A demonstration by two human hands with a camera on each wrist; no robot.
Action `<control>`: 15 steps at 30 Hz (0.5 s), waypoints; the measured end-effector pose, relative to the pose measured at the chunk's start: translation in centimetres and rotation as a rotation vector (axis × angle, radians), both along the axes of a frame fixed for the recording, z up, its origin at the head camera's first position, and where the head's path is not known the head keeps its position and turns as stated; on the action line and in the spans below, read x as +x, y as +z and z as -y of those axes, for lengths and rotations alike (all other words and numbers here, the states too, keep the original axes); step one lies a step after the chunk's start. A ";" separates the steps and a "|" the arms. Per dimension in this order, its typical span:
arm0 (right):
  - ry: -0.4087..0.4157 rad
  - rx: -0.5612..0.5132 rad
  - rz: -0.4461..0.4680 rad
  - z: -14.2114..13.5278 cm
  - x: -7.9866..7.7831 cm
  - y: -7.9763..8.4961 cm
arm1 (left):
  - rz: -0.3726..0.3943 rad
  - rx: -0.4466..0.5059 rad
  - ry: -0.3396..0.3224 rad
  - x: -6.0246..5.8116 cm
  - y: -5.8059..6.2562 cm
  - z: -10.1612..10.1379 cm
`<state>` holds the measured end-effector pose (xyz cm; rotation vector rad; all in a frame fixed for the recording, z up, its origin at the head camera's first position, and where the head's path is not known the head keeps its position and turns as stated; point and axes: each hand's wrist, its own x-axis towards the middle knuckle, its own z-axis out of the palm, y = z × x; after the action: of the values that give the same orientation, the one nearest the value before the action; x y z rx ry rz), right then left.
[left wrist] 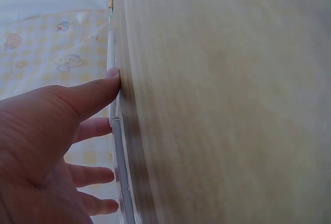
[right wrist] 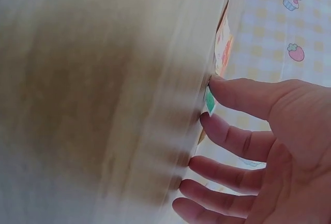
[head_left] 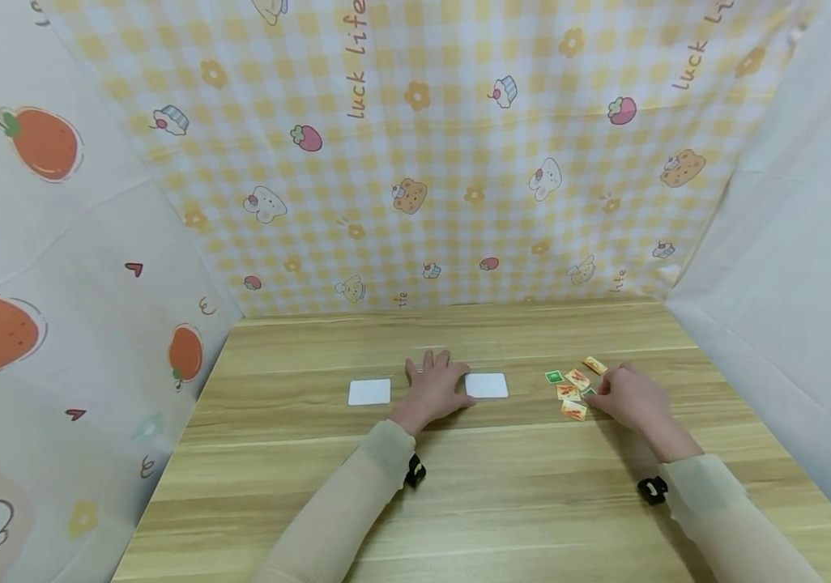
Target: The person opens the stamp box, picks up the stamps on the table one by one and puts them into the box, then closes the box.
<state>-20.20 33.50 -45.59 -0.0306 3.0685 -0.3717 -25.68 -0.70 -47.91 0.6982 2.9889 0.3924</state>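
In the head view my left hand (head_left: 433, 389) lies with fingers spread on the table between two white rectangular cards. Its thumb touches the near-left corner of the right white card (head_left: 487, 385); the left white card (head_left: 369, 392) lies a little apart from it. In the left wrist view the fingertips rest along a thin, flat, grey-edged piece (left wrist: 121, 157), mostly seen edge-on. My right hand (head_left: 632, 397) is at a small pile on the right, thumb and index finger pinching a small green square card (right wrist: 209, 100) by its edges. Its other fingertips rest on the table.
Several small orange-and-cream picture cards (head_left: 574, 410) lie loosely beside the right hand, with another green card (head_left: 555, 377) at their left. Behind the wooden table (head_left: 503, 502) hangs a yellow checked cloth (head_left: 445, 227); white sheets (head_left: 787, 267) flank the sides.
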 end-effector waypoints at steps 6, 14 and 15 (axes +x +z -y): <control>0.002 -0.043 -0.017 -0.1 0.0 0.1 | -0.004 -0.009 0.008 0.1 0.0 0.0; 0.011 -0.085 -0.060 -0.2 0.1 0.4 | -0.006 0.023 0.018 -0.1 -0.2 0.1; 0.008 -0.086 -0.070 -0.1 0.2 0.5 | -0.008 0.021 0.021 -0.1 -0.1 0.1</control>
<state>-19.99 33.63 -45.12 -0.0604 3.1177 -0.5130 -25.77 -0.77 -48.03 0.6730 3.0061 0.4230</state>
